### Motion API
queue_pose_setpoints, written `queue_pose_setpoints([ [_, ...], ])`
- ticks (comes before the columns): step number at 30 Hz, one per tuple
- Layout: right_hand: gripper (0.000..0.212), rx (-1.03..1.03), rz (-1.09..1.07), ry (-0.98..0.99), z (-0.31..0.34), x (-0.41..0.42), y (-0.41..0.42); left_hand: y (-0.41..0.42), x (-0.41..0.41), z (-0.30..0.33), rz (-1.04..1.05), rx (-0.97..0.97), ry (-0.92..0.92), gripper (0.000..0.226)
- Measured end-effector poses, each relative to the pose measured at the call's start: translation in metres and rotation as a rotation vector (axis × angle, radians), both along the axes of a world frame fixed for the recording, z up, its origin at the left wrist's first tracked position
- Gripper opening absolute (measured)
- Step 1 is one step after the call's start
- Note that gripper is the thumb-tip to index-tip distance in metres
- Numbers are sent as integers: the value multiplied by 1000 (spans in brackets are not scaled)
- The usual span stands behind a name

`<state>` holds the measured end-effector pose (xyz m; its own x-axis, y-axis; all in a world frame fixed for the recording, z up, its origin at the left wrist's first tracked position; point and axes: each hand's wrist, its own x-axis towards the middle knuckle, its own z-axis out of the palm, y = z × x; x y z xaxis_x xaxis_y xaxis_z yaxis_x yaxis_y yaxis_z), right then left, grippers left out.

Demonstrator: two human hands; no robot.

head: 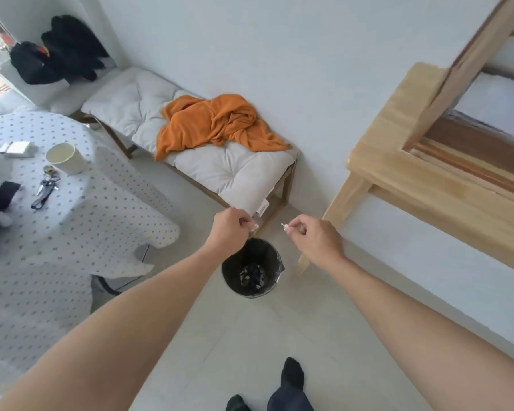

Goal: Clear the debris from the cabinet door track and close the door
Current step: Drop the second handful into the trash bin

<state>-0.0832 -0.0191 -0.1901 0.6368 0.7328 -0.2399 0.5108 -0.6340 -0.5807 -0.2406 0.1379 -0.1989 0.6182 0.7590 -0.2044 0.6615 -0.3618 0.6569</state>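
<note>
Both my arms reach out over a small black waste bin (272, 256) standing on the pale floor, with scraps lying at its bottom. My left hand (230, 231) is closed, pinching a small pale bit of debris (255, 226) at its fingertips. My right hand (315, 235) is closed too, pinching another small white scrap (284, 225). The two hands are held a little apart, just above the bin's far rim. The wooden cabinet (398, 161) with its sliding door track (469, 164) stands at the right.
A cushioned bench (125, 105) with an orange cloth (217, 123) stands along the wall behind the bin. At the left is a table with a dotted cloth (72, 232), a cup (66, 158) and keys (46, 188). My socked feet are at the bottom edge.
</note>
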Motion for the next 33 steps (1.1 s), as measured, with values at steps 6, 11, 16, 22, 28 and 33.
queue_pose_setpoints([
  [6,21,-167,149,33,-122,-8,38,15,-28,-120,180,-143,98,22],
  [11,20,-265,215,46,-213,-16,66,22,-33,-206,254,-201,166,20],
  [16,34,-309,196,53,-263,-20,77,28,-31,-250,224,-325,264,37],
  [22,40,-309,161,49,-220,-12,55,28,-31,-213,119,-324,285,47],
  [28,42,-146,51,-38,-78,-8,30,30,-19,-78,12,-226,218,48],
  [33,41,12,-77,-96,54,-9,-2,21,4,57,-127,-116,75,55],
])
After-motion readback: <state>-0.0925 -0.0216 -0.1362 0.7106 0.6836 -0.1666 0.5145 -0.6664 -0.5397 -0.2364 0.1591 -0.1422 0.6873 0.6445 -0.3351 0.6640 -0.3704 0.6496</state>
